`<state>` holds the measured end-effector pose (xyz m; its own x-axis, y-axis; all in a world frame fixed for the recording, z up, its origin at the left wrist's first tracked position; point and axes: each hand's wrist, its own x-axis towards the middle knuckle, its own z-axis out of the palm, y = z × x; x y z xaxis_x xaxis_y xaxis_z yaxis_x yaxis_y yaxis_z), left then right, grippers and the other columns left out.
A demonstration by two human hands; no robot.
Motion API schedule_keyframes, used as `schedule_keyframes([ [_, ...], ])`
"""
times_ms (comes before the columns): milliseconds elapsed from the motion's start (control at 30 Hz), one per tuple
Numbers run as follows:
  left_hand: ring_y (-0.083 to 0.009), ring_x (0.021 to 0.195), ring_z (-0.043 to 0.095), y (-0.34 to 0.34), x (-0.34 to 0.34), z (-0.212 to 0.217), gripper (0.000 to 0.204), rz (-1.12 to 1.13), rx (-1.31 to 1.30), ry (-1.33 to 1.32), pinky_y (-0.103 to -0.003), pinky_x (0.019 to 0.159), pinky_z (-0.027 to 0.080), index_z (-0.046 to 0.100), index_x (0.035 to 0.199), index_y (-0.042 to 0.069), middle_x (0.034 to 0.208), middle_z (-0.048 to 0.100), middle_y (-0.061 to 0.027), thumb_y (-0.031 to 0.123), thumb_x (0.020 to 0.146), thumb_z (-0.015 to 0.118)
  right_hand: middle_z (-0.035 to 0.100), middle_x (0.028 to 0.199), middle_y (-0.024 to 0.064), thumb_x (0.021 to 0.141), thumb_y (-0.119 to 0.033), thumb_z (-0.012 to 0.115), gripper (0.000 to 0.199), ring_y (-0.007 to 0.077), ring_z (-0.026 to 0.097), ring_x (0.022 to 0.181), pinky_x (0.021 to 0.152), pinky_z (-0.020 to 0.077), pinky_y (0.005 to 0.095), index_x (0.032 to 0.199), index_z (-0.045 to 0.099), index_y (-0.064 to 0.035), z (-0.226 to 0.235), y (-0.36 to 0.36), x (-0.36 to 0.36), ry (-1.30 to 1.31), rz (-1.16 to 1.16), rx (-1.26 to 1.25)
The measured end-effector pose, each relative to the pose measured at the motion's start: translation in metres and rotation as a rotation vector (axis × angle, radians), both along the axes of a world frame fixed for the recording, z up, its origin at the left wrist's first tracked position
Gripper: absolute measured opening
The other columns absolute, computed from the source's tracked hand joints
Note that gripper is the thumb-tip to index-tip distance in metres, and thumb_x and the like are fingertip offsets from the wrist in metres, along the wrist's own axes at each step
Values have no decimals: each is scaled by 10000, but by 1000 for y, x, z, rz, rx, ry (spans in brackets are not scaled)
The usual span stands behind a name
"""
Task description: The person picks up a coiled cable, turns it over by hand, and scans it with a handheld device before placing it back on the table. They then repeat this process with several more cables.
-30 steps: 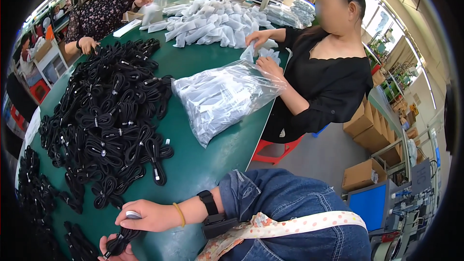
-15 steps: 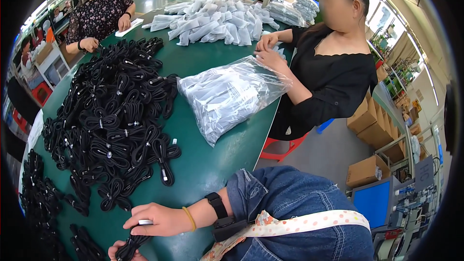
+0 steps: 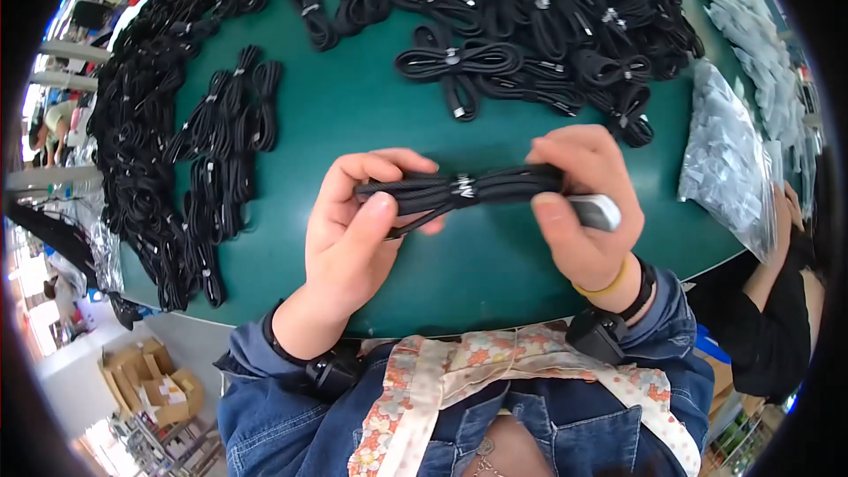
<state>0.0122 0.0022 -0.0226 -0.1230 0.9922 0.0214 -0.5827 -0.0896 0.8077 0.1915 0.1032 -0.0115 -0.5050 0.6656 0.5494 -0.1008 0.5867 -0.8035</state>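
Note:
A coiled bundle of black cable [image 3: 464,193] stretches level between my two hands, just above the green tabletop [image 3: 331,115]. Its middle is cinched by a band with white marks. My left hand [image 3: 344,234] is closed on the bundle's left end, thumb in front and fingers behind. Thumb and fingers of my right hand [image 3: 601,185] grip the other end. A small grey-white object with a rounded end [image 3: 597,212] also rests in the right hand's grasp; its kind cannot be made out.
Loose heaps of black cable bundles lie at the far side [image 3: 539,9] and along the left [image 3: 137,141]. Smaller rows [image 3: 225,124] sit nearer. At the right are a clear bag of pale packets [image 3: 724,159] and a co-worker's hand [image 3: 784,212]. Cardboard boxes [image 3: 155,384] stand lower left.
My view has swung left and down toward my own hands. The cable bundle, held low at the table's near side before, is now held up level between both hands.

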Motion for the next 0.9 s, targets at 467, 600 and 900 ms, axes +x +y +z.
schedule_keyframes([
  [467,-272,971,493,3,-1,5,541,151,503,565,-324,796,453,243,1109,23,1075,403,-257,-151,669,503,505,1020,114,657,37,654,580,86,523,813,619,433,170,1159,368,89,-5,-9,1,176,223,-469],
  [600,-278,979,491,5,1,4,541,135,413,466,-332,817,441,242,1118,31,1051,425,-248,-148,677,500,515,1002,115,643,28,673,584,92,523,823,638,435,174,1146,382,87,-6,-3,2,186,240,-414],
  [900,-230,827,515,0,-4,11,234,178,266,754,-290,747,422,458,864,10,998,477,-179,-88,660,519,549,805,35,646,-138,695,338,90,513,697,628,412,211,917,549,1,10,0,-2,-136,104,-385],
])
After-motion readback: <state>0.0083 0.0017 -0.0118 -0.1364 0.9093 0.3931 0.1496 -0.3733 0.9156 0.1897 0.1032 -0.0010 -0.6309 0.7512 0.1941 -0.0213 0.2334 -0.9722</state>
